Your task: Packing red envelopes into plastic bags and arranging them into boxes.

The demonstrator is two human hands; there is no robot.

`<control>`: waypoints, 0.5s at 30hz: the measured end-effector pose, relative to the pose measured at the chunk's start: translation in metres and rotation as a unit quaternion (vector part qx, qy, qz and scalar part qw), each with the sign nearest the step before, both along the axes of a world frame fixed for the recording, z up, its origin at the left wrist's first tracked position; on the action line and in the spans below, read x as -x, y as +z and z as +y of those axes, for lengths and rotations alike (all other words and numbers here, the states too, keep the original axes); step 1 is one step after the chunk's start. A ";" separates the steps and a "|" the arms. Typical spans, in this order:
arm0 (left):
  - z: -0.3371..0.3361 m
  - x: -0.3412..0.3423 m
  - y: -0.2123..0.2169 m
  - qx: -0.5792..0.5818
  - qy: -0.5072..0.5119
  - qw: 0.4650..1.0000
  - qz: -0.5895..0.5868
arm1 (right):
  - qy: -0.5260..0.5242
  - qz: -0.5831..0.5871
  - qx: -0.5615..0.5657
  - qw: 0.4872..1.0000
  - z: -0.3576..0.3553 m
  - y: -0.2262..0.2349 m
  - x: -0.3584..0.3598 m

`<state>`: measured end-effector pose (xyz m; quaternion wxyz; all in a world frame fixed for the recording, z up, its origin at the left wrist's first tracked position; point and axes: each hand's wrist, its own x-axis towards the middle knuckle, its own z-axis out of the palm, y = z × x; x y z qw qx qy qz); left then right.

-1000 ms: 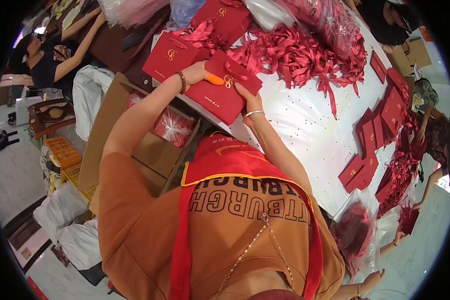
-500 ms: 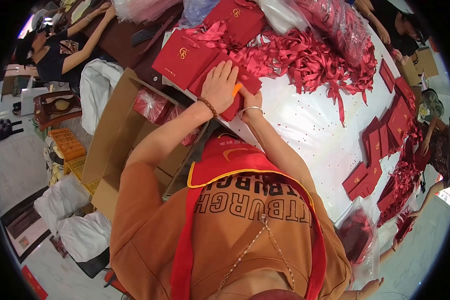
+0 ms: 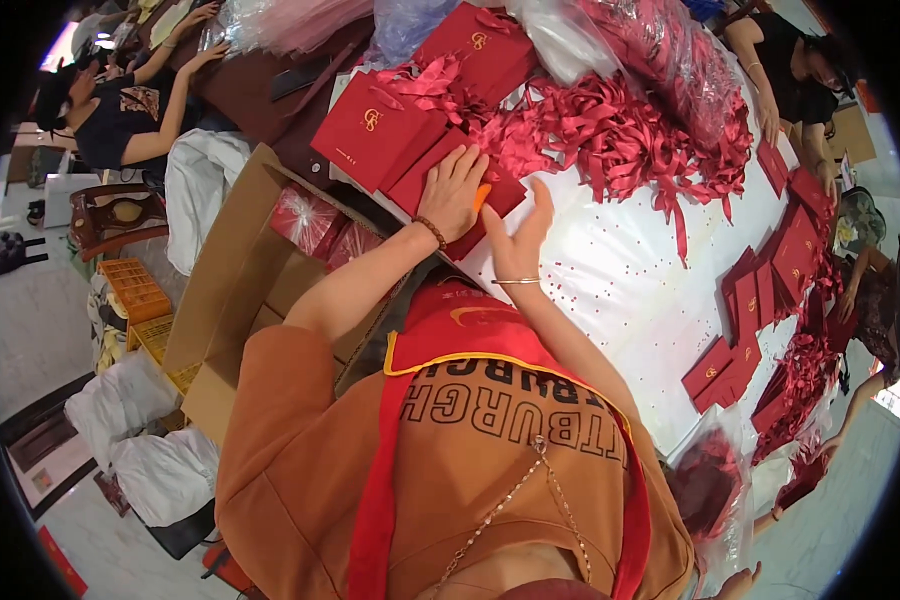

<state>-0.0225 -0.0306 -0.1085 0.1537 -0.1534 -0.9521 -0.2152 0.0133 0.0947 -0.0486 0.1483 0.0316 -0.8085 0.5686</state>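
My left hand (image 3: 452,196) lies flat with its fingers stretched out on a dark red paper gift bag (image 3: 420,178) at the table's near left corner. Something orange (image 3: 482,197) shows by its thumb; whether it is worn or held, I cannot tell. Just to the right, my right hand (image 3: 518,240) has thumb and fingers apart, holding nothing, near the bag's right edge. Beyond my left hand lies a stack of red gift bags (image 3: 372,130) with a gold emblem and ribbon handles. Part of the bag under my left hand is hidden.
Loose red ribbons (image 3: 620,130) heap across the table's far side. More red bags (image 3: 750,300) lie along the right. At my left stands an open cardboard box (image 3: 220,270) with wrapped red packages (image 3: 305,215). Co-workers sit at left and right.
My right hand has drawn away from the bag to the right, and its fingers have spread. My left hand stays on the bag, shifted slightly.
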 end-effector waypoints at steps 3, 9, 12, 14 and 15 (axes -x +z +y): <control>0.004 0.005 0.009 0.051 -0.025 0.998 -0.005 | 0.139 0.153 -0.380 0.902 0.001 0.002 0.030; 0.007 -0.003 0.000 0.068 -0.019 0.997 -0.020 | 0.169 0.029 -0.392 0.904 0.008 -0.056 0.042; 0.005 -0.002 0.000 0.064 -0.023 0.998 -0.009 | 0.208 -0.042 -0.332 0.919 0.009 -0.057 0.042; -0.003 0.001 0.000 0.025 -0.033 0.999 -0.017 | 0.207 -0.055 -0.342 0.915 0.006 -0.049 0.040; -0.009 0.004 0.000 -0.016 -0.050 0.998 -0.029 | 0.203 -0.076 -0.353 0.910 0.003 -0.046 0.038</control>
